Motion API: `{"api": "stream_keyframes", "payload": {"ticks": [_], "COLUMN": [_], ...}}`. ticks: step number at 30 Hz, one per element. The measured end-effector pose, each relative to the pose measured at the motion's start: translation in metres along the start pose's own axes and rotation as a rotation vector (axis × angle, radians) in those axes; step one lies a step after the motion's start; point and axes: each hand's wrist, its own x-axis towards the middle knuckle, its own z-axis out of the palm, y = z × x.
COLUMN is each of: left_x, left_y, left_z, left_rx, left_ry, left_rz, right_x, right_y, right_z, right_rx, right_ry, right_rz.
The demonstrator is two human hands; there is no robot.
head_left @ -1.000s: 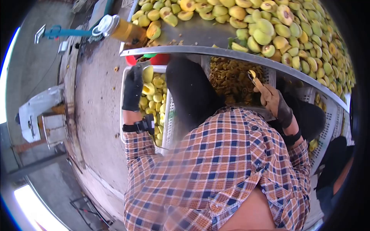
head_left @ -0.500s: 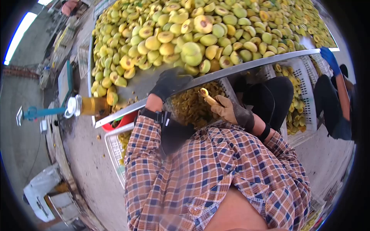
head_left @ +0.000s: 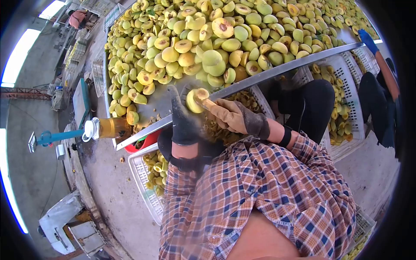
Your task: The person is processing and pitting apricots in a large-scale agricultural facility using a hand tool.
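My right hand [head_left: 236,117], in a brown and black glove, is closed round the wooden handle [head_left: 209,105] of a small pitting tool. The tool's working end is pressed against a yellow-green peach half [head_left: 194,100], which hides its tip. My left hand [head_left: 185,123], in a dark glove and smeared by motion, holds that peach half against its palm side, fingers pointing up. Both hands are at the near edge of a metal table [head_left: 160,97] heaped with halved peaches [head_left: 212,60]. Beneath them, a crate of peach pieces [head_left: 245,102] is partly hidden.
White crates with cut fruit stand at the lower left [head_left: 145,184] and right [head_left: 346,104]. A jar of amber liquid [head_left: 108,128] is by the table's left corner, above a red basin [head_left: 149,141]. A co-worker's blue-gloved hand [head_left: 367,40] touches the table's far right edge.
My left hand has drawn back from the table surface towards me and now has a peach half. My right hand has moved left, bringing the tool onto that half.
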Motion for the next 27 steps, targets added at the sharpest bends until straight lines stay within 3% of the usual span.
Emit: {"api": "stream_keyframes", "payload": {"ticks": [2,3,7,9,10,12,13,14,16,17,18,19,20,21,24,25,27], "left_x": [0.001,-0.004,-0.005,-0.008,-0.009,-0.007,-0.002,0.000,-0.002,0.000,0.002,-0.004,-0.003,-0.002,0.000,-0.003,-0.003], "left_y": [-0.002,-0.005,-0.012,-0.015,-0.008,-0.001,0.003,0.005,0.003,0.001,0.002,0.004,0.002,-0.006,-0.018,-0.014,-0.003], "left_z": [-0.005,-0.002,-0.012,-0.015,-0.003,0.001,-0.004,-0.006,0.001,0.008,0.018,0.033,0.030,0.020,-0.001,0.000,0.005], "left_rx": [0.047,0.508,1.204,0.895,0.492,0.189,0.288,0.386,0.106,-0.032,-0.171,-0.128,0.256,0.642,0.954,1.148,0.775], "left_ry": [-0.043,-0.017,-0.010,0.046,0.103,0.092,0.030,-0.034,0.039,0.074,0.105,0.205,0.181,0.157,0.124,0.126,0.148], "left_rz": [0.019,0.199,0.491,0.377,0.204,0.004,-0.027,-0.058,-0.042,-0.031,-0.019,0.047,0.229,0.406,0.612,0.753,0.491], "right_x": [-0.004,-0.005,-0.006,-0.007,-0.006,0.000,0.000,-0.003,-0.010,-0.004,-0.004,-0.007,-0.010,-0.016,-0.014,-0.014,-0.008], "right_y": [-0.007,-0.009,0.001,0.001,0.002,0.022,0.021,0.016,0.000,0.001,0.005,0.005,0.004,0.004,0.018,0.018,0.024], "right_z": [0.002,0.004,0.001,-0.005,-0.008,-0.012,-0.010,-0.012,-0.018,-0.021,-0.022,-0.021,-0.017,-0.007,-0.006,-0.009,-0.013], "right_rx": [-0.013,-0.005,-0.113,-0.132,-0.140,-0.185,-0.206,-0.238,-0.305,-0.088,0.096,0.279,0.463,0.446,0.277,0.269,0.371], "right_ry": [-0.005,-0.012,0.018,-0.047,-0.081,-0.081,-0.080,-0.081,-0.085,-0.177,-0.221,-0.265,-0.310,-0.276,-0.265,-0.292,-0.382], "right_rz": [0.008,0.000,-0.103,-0.054,-0.029,-0.212,-0.302,-0.254,-0.161,0.048,0.090,0.131,0.172,0.280,0.133,0.182,0.235]}}
